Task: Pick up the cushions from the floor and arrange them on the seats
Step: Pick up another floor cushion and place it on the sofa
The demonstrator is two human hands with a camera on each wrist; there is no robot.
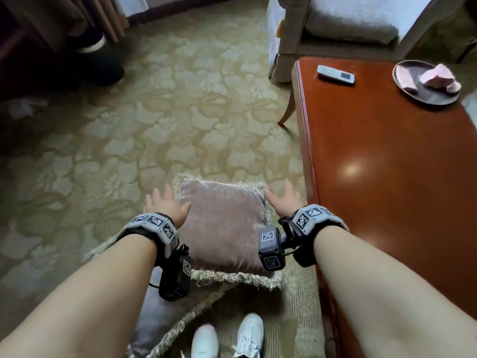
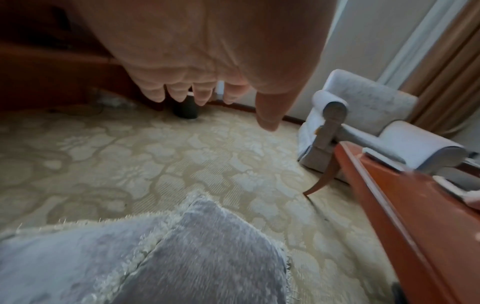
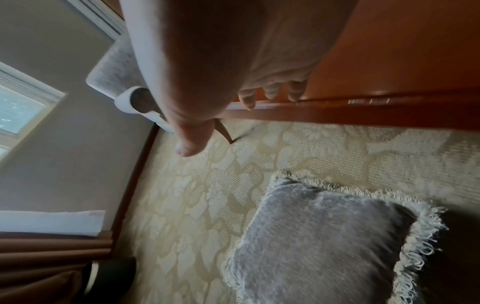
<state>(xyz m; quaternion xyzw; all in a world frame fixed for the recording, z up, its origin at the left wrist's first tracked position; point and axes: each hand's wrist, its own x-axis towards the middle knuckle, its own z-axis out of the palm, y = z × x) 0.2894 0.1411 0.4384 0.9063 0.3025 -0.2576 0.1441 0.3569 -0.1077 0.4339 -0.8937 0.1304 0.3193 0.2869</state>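
The top cushion [image 1: 224, 223], mauve velvet with a pale fringe, lies on the patterned carpet [image 1: 134, 140] just in front of my feet, stacked over at least one more fringed cushion [image 1: 165, 313] whose edge sticks out below and to the left. It sits close alongside the glossy red-brown coffee table [image 1: 387, 177].

My left hand [image 1: 165, 204] flanks the cushion's left edge and my right hand [image 1: 282, 201] its right edge — both with fingers spread and straight, gripping nothing. From the head view the left thumb looks to be at or just over the cushion's side; both wrist views show the palms above the floor with the fabric below them, so I judge neither hand has closed on it yet.

To do this step well, I'd bring both hands in against opposite sides and squeeze inward through the stuffing, fingers tucked under the bottom edge, so only the top cushion lifts and the one beneath stays put. I'd grip the body, not the fringe, which would likely slip or pull. The right hand is just beside the table's edge, so I'd lift straight up before swinging toward a seat.

The nearest seat I can see is the pale armchair [image 1: 348, 24] beyond the table's far end. A white remote [image 1: 335, 74] and a dish [image 1: 413, 94] holding a pink cloth [image 1: 440, 78] rest on the tabletop — worth keeping the cushion high enough not to sweep them.
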